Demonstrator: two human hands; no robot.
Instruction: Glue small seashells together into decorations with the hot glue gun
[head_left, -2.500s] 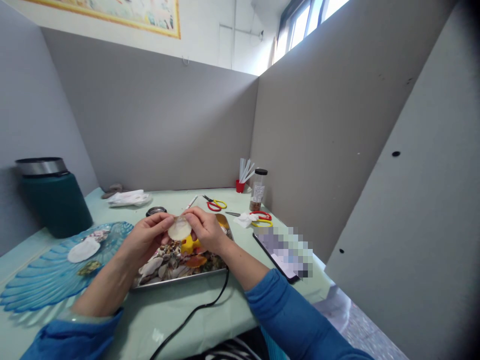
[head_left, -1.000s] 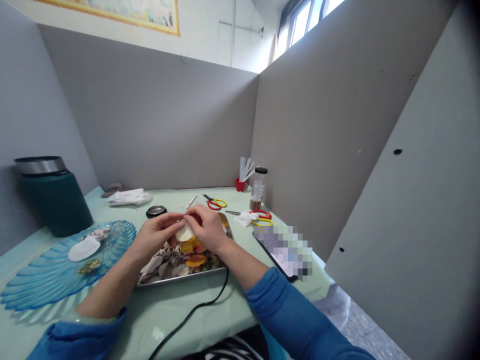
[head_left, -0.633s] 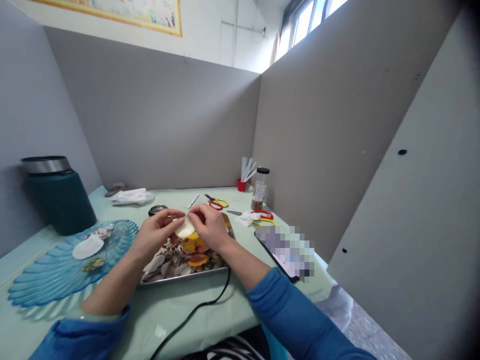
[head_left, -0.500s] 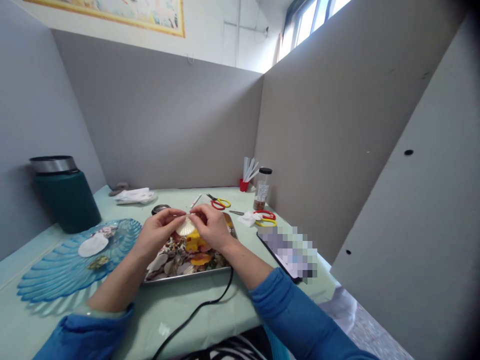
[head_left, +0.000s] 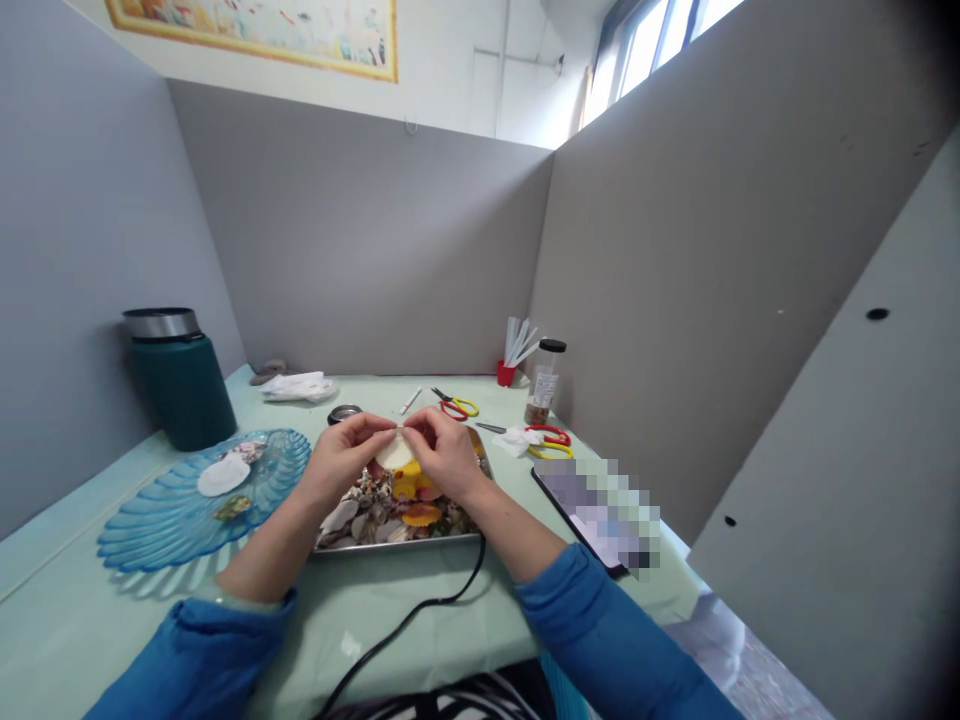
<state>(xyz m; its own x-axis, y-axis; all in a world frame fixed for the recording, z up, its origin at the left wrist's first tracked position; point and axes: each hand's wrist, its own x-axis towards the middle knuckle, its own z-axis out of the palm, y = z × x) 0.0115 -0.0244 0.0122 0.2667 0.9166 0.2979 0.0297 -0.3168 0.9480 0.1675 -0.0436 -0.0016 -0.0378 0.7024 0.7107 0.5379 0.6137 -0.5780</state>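
Both of my hands pinch one cream-coloured scallop shell point(head_left: 393, 455) by its upper edge, above a metal tray point(head_left: 405, 545). My left hand point(head_left: 346, 452) has thumb and fingertips closed at the shell's left side. From the right, my right hand point(head_left: 444, 455) grips it the same way. Beneath the shell, the tray holds many small shells and stones point(head_left: 367, 520), a yellow piece point(head_left: 409, 484) and an orange shell point(head_left: 421, 514). The fingertips partly hide the shell's top.
At left are a blue shell-shaped plate point(head_left: 150, 530) bearing a white shell point(head_left: 223, 477), and a green bottle point(head_left: 184, 390). To the right lie scissors point(head_left: 551, 450), a phone point(head_left: 585, 520) and a clear jar point(head_left: 546, 385). A black cable point(head_left: 420, 607) crosses the table's front.
The whole scene has shifted rightward in view. The shell in my hands has tilted, its ribbed face now showing as a smoother, plainer surface. Both hands keep their pinch.
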